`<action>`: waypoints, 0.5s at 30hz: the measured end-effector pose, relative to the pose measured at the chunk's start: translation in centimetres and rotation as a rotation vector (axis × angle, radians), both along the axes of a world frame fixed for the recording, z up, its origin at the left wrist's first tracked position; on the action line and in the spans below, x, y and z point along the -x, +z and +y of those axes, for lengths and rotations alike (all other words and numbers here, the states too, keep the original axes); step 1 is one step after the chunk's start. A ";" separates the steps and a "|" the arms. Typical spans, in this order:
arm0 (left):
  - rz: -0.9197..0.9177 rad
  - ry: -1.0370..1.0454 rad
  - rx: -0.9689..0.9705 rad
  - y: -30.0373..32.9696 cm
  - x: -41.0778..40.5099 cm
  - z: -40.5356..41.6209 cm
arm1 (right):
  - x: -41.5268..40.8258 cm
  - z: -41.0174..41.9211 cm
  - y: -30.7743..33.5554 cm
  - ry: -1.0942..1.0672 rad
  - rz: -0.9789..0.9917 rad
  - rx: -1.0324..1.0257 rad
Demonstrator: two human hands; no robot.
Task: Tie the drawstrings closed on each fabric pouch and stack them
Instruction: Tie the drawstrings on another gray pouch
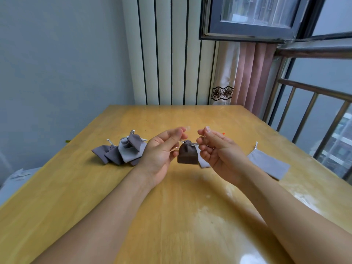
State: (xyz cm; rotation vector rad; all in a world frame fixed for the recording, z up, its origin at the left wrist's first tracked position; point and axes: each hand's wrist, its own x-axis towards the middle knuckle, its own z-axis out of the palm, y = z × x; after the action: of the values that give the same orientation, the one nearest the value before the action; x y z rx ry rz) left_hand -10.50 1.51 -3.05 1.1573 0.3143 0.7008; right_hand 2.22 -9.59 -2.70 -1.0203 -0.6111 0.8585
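A dark grey-brown pouch [187,154] hangs between my two hands above the wooden table [171,206], its neck gathered tight. My left hand [162,149] pinches one silver drawstring on the pouch's left. My right hand [217,149] pinches the other drawstring on its right. A pile of several grey pouches [122,152] with cinched necks lies to the left of my left hand. One flat light grey pouch [268,162] lies to the right, its cord pointing away. Another flat pouch [204,163] peeks out under my right hand.
The table's far edge meets a ribbed radiator [171,54] and a pink curtain [247,77]. A metal railing [314,111] and window run along the right. A tiny red speck [223,133] lies beyond my right hand. Pale fabric [17,176] lies off the table's left edge.
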 end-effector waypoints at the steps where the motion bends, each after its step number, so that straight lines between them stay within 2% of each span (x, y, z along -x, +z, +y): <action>1: 0.000 0.018 -0.022 0.1 0.0 0.0 | -0.1 0.0 0.1 -0.018 0.032 -0.003; 5: 0.027 0.071 -0.074 0.3 0.1 0.2 | -0.6 0.0 0.1 -0.035 0.115 0.004; 11: 0.038 -0.012 -0.023 -0.1 -0.3 -0.1 | 0.0 0.1 -0.1 0.115 -0.031 -0.014; 15: 0.094 -0.063 -0.099 0.1 -0.1 0.0 | -0.4 0.1 -0.3 0.014 -0.106 0.029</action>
State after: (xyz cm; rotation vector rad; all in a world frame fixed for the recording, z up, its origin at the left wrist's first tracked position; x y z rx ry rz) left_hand -10.43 1.47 -2.91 1.2912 0.3242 0.6130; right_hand 2.59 -9.53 -2.98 -1.0943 -0.6980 0.8312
